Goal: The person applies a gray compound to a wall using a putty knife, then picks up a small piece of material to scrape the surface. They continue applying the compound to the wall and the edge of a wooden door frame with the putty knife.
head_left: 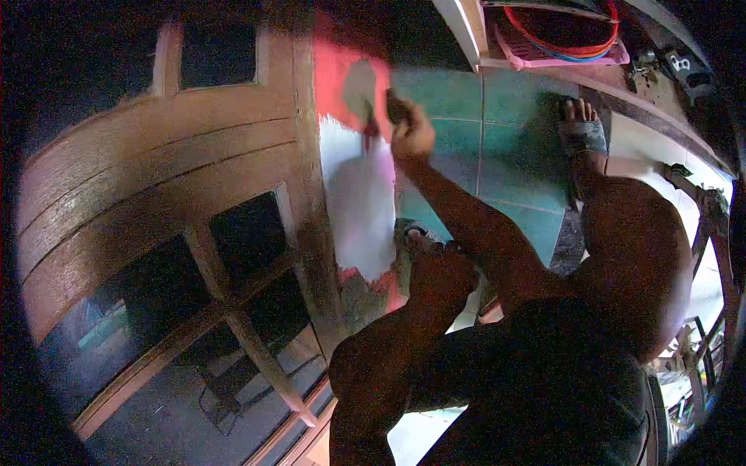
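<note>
My right hand [413, 138] reaches out at the top centre, its fingers wrapped round a small dark object [397, 106] whose kind I cannot make out. Beside it runs a painted strip of wall, red [330, 74] at the top and white [357, 210] below, with a ragged border between the two colours. A grey patch [359, 87] lies within the red, and a narrow red mark runs down from it into the white. The dark object is close to the strip's right edge; contact cannot be told. My left hand does not show among the shadowed limbs.
A wooden panelled door [186, 132] with glass panes fills the left side. Green tiles [451, 144] lie right of the strip, with a sandalled foot [581, 128] on them. A pink basket [536, 58] with hoops stands at the top right, near a wooden ledge.
</note>
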Available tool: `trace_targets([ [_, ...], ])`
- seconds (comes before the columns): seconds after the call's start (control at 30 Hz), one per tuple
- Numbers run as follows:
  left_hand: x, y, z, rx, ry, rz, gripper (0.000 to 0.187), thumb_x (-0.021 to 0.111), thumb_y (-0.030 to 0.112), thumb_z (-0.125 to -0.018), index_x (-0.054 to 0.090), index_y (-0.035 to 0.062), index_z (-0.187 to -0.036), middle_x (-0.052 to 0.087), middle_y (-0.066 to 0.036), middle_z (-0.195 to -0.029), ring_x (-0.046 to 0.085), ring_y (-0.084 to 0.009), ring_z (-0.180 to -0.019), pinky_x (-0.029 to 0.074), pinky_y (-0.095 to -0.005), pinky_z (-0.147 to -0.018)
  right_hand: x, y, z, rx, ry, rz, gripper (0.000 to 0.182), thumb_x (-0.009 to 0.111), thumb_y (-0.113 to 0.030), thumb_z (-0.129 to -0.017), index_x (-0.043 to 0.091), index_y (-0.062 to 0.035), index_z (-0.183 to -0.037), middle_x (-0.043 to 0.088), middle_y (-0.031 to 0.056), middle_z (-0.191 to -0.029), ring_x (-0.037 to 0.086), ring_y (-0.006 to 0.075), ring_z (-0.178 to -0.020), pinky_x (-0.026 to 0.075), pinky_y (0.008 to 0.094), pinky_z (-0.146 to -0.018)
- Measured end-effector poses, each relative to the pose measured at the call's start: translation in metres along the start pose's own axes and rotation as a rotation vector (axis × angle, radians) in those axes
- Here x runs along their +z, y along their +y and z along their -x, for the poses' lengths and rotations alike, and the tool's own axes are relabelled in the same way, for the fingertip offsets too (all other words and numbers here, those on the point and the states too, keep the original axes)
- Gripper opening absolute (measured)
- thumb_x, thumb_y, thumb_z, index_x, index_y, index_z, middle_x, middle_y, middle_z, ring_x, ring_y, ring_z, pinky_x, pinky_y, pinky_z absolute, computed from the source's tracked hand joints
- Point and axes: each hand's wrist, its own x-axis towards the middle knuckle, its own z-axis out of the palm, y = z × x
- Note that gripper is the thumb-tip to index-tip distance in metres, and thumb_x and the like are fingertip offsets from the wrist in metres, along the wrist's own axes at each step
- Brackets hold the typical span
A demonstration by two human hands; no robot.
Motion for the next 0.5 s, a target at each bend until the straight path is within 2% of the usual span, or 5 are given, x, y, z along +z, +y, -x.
trace_targets([
  [0.03,-0.004,0.001,-0.001,-0.014,-0.003,0.026,0.017,0.070,0.027,-0.079,0.074,0.0108,-0.082,0.068,-0.010,-0.086,0.067,-0.0310,-0.089,0.025,-0.0752,-0.105,-0.001,0.035,-0.009,0.021,0.204,0.055,0.034,0.051,-0.003,-0.086,0.063,0.0022,-0.118,0.070,0.0209,-0.109,0.069,0.0320,-0.103,0.052,0.0393,-0.091],
  [0.1,-0.009,0.002,-0.002,-0.018,-0.010,0.041,0.017,0.070,0.027,-0.079,0.074,0.0112,-0.082,0.068,-0.010,-0.086,0.067,-0.0311,-0.090,0.024,-0.0764,-0.106,-0.025,0.058,-0.026,0.125,0.304,0.285,0.035,0.052,-0.007,-0.084,0.063,0.0034,-0.117,0.071,0.0210,-0.108,0.068,0.0333,-0.101,0.052,0.0404,-0.092],
  [0.23,-0.021,-0.001,-0.001,0.029,-0.160,-0.001,0.018,0.069,0.026,-0.081,0.074,0.0098,-0.085,0.067,-0.012,-0.087,0.067,-0.0312,-0.092,0.022,-0.0756,-0.108,-0.050,0.090,-0.044,0.040,0.344,0.223,0.034,0.055,-0.018,-0.083,0.064,-0.0024,-0.112,0.069,0.0200,-0.095,0.067,0.0387,-0.089,0.053,0.0455,-0.083],
  [0.43,-0.009,-0.003,-0.001,0.021,-0.142,-0.034,0.019,0.068,0.025,-0.082,0.076,0.0086,-0.088,0.069,-0.016,-0.092,0.066,-0.0362,-0.098,0.022,-0.0727,-0.110,-0.047,0.064,-0.046,0.432,0.271,0.194,0.036,0.060,-0.022,-0.081,0.065,-0.0032,-0.111,0.070,0.0197,-0.096,0.068,0.0405,-0.090,0.055,0.0468,-0.081],
  [0.5,-0.020,-0.001,-0.003,0.068,-0.158,-0.015,0.020,0.068,0.025,-0.083,0.076,0.0083,-0.090,0.069,-0.017,-0.094,0.066,-0.0378,-0.100,0.021,-0.0721,-0.111,-0.031,0.088,-0.039,0.392,0.226,0.257,0.036,0.060,-0.022,-0.081,0.065,-0.0040,-0.112,0.071,0.0199,-0.096,0.068,0.0413,-0.091,0.055,0.0467,-0.082],
])
